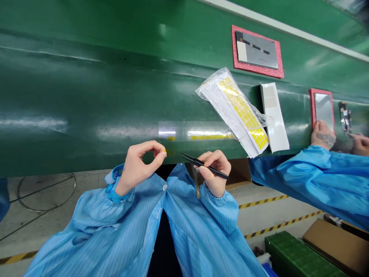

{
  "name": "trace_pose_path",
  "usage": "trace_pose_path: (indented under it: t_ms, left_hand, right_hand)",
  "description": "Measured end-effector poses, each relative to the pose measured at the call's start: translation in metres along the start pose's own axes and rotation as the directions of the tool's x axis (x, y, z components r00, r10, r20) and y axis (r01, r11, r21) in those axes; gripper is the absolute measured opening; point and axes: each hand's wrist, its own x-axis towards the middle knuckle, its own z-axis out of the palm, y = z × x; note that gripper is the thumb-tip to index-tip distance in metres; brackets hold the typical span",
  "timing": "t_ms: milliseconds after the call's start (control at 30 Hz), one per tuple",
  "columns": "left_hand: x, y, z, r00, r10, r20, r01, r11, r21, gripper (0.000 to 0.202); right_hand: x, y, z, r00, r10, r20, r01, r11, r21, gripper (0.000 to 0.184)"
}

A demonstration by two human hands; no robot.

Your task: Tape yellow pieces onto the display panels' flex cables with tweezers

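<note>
Between the thumb and forefinger of my left hand (142, 163) a small yellow sticker (165, 151) is pinched at the fingertips. My right hand (215, 171) grips black tweezers (187, 158), their tips pointing left toward the sticker but apart from it. Just beyond both hands, a clear strip with a row of yellow stickers (211, 137) lies on the green bench (86, 100). To its right, a plastic bag (215, 86) holds white sheets of yellow stickers (243, 111). Close beside the bag is a white strip (276, 123) with a greyish upper part.
A flat grey panel (259, 57) rests on pink foam (235, 50) at the back. At right, a co-worker's hand (323, 135) touches a second panel (323, 107) on pink foam; another hand (361, 144) is near a small dark part (344, 117). Boxes (340, 246) stand below.
</note>
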Motion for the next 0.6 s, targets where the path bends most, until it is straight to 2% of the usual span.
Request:
trace_pose_path:
  t_ms: [233, 600]
  left_hand:
    - [-0.0032, 0.0017, 0.0034, 0.999, 0.031, 0.031, -0.031, 0.999, 0.005, 0.013]
    - [-0.0025, 0.0023, 0.0032, 0.999, 0.039, 0.030, -0.041, 0.997, 0.065, 0.013]
  right_hand:
    - [0.0012, -0.0004, 0.0049, 0.997, 0.029, 0.067, -0.036, 0.995, 0.097, 0.016]
    - [0.0019, -0.0009, 0.0082, 1.000, 0.021, -0.010, -0.021, 1.000, 0.022, 0.025]
